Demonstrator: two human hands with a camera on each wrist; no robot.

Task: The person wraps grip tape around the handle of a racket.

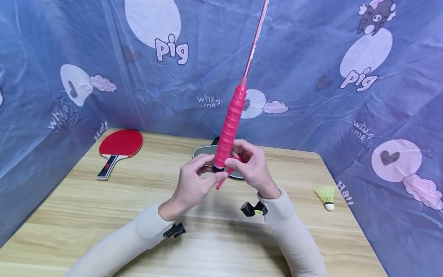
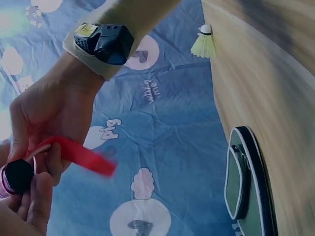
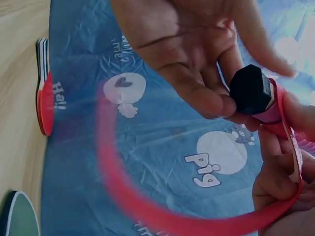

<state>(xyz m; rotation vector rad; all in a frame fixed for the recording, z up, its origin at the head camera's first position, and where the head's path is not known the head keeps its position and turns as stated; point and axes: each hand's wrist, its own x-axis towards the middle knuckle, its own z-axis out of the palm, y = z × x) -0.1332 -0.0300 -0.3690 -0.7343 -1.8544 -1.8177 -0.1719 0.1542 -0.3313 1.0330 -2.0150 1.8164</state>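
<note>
A pink badminton racket [image 1: 231, 123] stands tilted in front of me, handle down, its shaft running up out of the head view. Glossy pink grip tape is wound round the handle in overlapping turns. My left hand [image 1: 194, 179] holds the handle's lower end, fingers at the black butt cap [image 3: 250, 89]. My right hand [image 1: 254, 166] is on the handle's other side and pinches the tape close to the butt. From its fingers a loose red-pink strip of tape [image 3: 206, 223] hangs in a wide curve, blurred in both wrist views. The racket's head is out of view.
On the wooden table [image 1: 166, 192] a red table tennis paddle [image 1: 121, 143] lies at the back left. A grey-green case [image 1: 202, 151] lies behind my hands, partly hidden. A yellow shuttlecock [image 1: 326, 196] sits at the right edge. Blue patterned cloth [image 1: 287, 57] surrounds the table.
</note>
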